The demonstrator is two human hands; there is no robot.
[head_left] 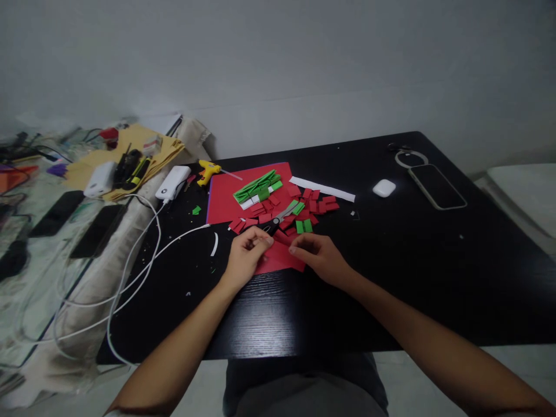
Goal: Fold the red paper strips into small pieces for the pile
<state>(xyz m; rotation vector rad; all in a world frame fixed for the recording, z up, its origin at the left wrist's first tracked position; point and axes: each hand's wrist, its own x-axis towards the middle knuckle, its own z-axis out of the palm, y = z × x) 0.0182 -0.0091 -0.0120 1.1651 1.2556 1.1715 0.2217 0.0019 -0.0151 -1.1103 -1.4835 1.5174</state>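
My left hand [247,256] is closed in a pinch at one end of a small dark red paper strip [281,238]. At the strip's other end, my right hand [320,258] has thumb and forefinger closed on it. Beneath both hands lies a red paper sheet [278,262]. Just beyond the fingers, scissors [282,215] with dark handles rest among several folded red paper pieces [313,202]. Folded green pieces [304,226] lie near the scissors, and longer folded green strips [258,186] sit farther back on a larger red sheet [221,202].
A white paper strip [324,189] lies behind the pieces. To the left are a yellow glue gun [208,171], a white power bank [172,182] and looping white cables [158,231]. A white earbud case [384,187] and a phone [436,186] lie on the black table [412,278].
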